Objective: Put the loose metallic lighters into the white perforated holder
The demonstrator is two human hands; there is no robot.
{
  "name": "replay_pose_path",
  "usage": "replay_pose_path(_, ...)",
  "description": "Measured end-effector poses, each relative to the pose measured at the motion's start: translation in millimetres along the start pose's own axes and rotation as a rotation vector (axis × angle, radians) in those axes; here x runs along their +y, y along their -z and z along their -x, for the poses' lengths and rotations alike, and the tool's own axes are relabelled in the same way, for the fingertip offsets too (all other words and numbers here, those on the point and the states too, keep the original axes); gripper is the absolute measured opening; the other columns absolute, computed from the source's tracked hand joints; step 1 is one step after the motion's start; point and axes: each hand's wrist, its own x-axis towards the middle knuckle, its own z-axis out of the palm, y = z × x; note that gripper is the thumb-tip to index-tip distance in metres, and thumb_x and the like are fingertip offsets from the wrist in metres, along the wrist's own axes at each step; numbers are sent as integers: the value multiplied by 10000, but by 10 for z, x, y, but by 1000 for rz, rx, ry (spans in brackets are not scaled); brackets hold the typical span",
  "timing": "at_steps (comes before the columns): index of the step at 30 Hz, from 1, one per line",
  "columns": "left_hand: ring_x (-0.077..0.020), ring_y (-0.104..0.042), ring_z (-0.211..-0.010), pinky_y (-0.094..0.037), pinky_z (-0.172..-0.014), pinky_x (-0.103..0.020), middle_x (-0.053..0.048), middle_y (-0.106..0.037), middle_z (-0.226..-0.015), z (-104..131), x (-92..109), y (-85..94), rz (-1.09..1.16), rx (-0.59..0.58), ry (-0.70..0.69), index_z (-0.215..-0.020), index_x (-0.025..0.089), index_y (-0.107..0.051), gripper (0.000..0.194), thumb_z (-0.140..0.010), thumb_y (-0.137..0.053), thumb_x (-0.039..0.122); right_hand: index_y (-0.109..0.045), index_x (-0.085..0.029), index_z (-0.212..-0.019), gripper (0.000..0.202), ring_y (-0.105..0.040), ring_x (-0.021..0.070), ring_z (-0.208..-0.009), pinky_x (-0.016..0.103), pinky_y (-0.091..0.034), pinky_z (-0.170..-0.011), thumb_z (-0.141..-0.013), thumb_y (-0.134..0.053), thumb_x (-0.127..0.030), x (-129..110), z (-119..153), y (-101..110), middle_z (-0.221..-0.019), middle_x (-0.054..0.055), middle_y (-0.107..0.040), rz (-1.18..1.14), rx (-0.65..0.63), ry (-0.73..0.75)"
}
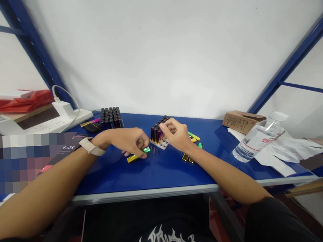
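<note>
With the left hand (131,140) curled over yellow and green tubes (131,159) on the desk (164,176), cannot tell whether gripping any; with the right hand (177,133) narrowed near a pinch at a white tray (159,145) of dark tubes (155,134), cannot tell whether holding one; could topple some by brushing knuckles against them

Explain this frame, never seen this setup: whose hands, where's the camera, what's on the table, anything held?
No machine here: these are a person's two bare hands, filmed by a head-worn camera looking forward and down. The left hand is at a yellow piece and a green piece; whether it grips them is unclear. The right hand is at a white holed tray partly filled with dark-topped cylinders; I can't tell if it holds anything. Also on the blue table: another block of cylinders at left, a clear bottle and cardboard box at right.
</note>
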Motion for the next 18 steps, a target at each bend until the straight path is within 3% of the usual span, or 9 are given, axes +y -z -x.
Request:
replay_pose_path(4, -162, -658, -490, -522, -508, -253, 11, -704, -564, 33, 65, 37, 69, 80, -93, -799, 239, -677, 353, -947, -821, 526, -591, -258, -877, 481, -559, 159, -556, 329, -475, -589, -1060, -564, -703, -53, 34, 57, -630, -5, -612, -15, -80, 68)
replay_pose_path(12, -143, -675, -547, -533, -508, -250, -25, -773, -707, 23, 85, 24, 267, 328, -259, -924, 224, -711, 391, -948, -859, 586, -671, -233, -832, 479, -533, 145, -584, 308, -456, -615, -1056, -582, -647, -172, 70, 80, -656, 1, -649, 31, -347, 93)
replay_pose_path(15, -137, -662, -556, -530, -508, -246, -15, -758, -708, 39, 125, 24, 283, 333, -275, -997, 220, -735, 373, -936, -877, 559, -680, -225, -820, 470, -559, 145, -582, 302, -456, -617, -1084, -590, -604, -163, 63, 74, -634, -7, -651, 9, -408, 74)
replay_pose_path(18, -140, -682, -589, -547, -525, -249, -23, -783, -772, 56, 161, 29, 288, 306, -282, -1041, 216, -751, 341, -931, -888, 508, -716, -219, -908, 411, -677, 172, -655, 312, -547, -662, -1076, -658, -590, -151, 52, 72, -739, 16, -745, -141, -476, 17)
